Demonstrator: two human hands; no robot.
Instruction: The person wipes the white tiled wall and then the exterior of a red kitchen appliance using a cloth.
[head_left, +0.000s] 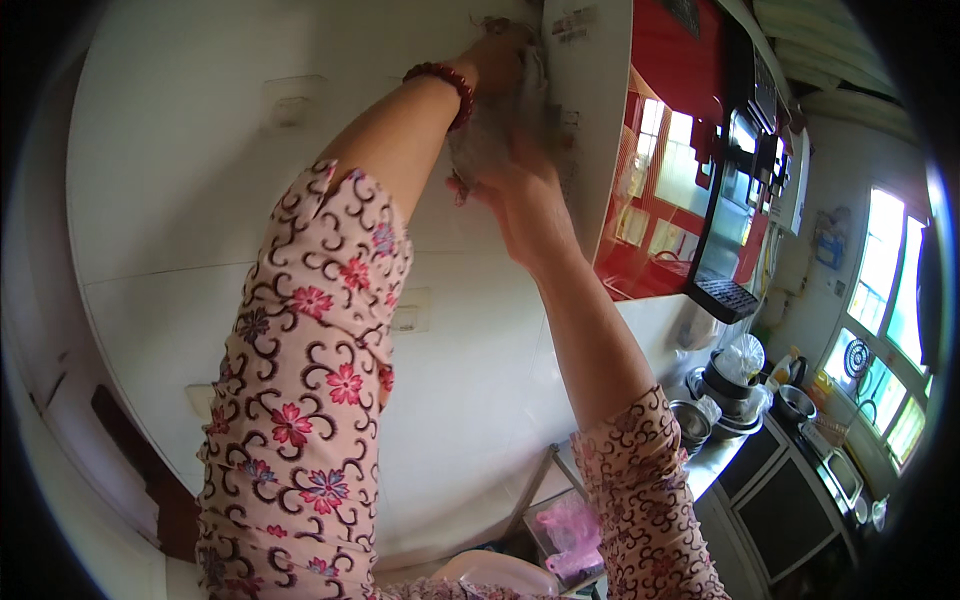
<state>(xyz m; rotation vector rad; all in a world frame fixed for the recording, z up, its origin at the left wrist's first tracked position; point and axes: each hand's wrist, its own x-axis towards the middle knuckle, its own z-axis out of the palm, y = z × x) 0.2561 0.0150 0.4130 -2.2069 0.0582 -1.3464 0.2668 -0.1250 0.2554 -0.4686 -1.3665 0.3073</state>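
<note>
High on the pale wall, my left hand (501, 60), with a dark red bead bracelet at its wrist, holds a bunched greyish cloth or soft bag (484, 146); which of these it is cannot be told. Just below, my right hand (521, 176) reaches up against the lower part of the same greyish thing, blurred, its fingers partly hidden. Both hands are at the corner beside a white panel edge, left of a glossy red cabinet front (660, 165). Both forearms rise from floral sleeves.
A black range hood (724, 296) juts out at the right. Below it, stacked metal pots and bowls (724, 405) stand on a counter near a window. A metal rack (532, 491) with pink plastic bags (570, 529) and a pale basin (499, 571) are low in front.
</note>
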